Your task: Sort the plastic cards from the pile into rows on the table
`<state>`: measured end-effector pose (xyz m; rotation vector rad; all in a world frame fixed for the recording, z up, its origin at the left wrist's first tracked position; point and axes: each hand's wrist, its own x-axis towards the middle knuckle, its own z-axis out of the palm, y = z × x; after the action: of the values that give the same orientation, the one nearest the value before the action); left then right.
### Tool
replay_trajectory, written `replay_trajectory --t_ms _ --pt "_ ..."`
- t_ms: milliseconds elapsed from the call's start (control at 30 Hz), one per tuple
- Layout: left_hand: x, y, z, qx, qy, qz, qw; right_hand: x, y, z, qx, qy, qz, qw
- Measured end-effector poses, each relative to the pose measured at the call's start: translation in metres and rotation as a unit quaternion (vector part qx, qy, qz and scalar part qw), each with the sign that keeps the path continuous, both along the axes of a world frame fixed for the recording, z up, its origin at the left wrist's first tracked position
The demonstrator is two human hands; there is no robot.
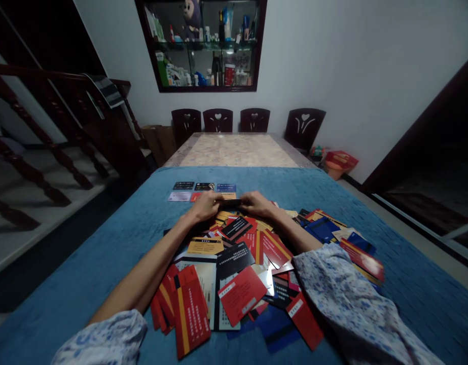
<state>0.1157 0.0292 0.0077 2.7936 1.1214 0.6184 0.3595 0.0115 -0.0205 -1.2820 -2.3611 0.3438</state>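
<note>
Both of my arms reach forward over a heap of cards [241, 263], red, black, blue and yellow, spread on a blue cloth [104, 253]. My left hand [207, 205] and my right hand [256, 203] meet at the far edge of the heap. Between them they pinch a dark card [232, 203], one hand at each end, fingers curled. Just beyond the hands, several cards [203, 190] lie flat in two neat rows on the cloth.
Beyond the blue cloth the table's marbled top [237, 149] runs to several dark wooden chairs [218, 120] by the wall. A glass cabinet [203, 45] of bottles hangs above. A wooden stair rail [47, 111] stands left; a red bag [340, 161] lies right.
</note>
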Motion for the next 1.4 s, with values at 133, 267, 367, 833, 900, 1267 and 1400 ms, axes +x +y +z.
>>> replay_trajectory --t_ms 133,267,367,833,900,1267,1400 --pt "0.001 -0.002 0.001 -0.012 -0.013 0.001 1.0 -0.001 -0.001 0.001 0.001 0.021 -0.008 1.0" --pt "0.001 -0.002 0.001 -0.025 -0.033 0.002 0.999 -0.002 -0.004 0.005 0.017 0.068 -0.017 0.997" --pt "0.001 -0.002 0.0 -0.029 -0.036 -0.001 0.999 -0.003 -0.006 0.007 0.034 0.117 -0.035 0.992" --pt "0.005 -0.009 0.003 -0.067 -0.07 -0.008 0.995 -0.014 0.0 0.003 0.159 0.174 -0.036 0.971" --pt "0.006 -0.008 0.002 -0.061 -0.075 0.002 0.995 -0.014 0.001 0.003 0.198 0.132 -0.057 0.97" --pt "0.008 -0.009 0.002 -0.049 -0.178 0.009 0.983 -0.02 -0.016 0.016 0.24 -0.04 -0.071 0.967" --pt "0.011 -0.01 0.0 -0.052 -0.186 0.005 0.981 -0.024 -0.016 0.014 0.234 -0.033 -0.062 0.97"
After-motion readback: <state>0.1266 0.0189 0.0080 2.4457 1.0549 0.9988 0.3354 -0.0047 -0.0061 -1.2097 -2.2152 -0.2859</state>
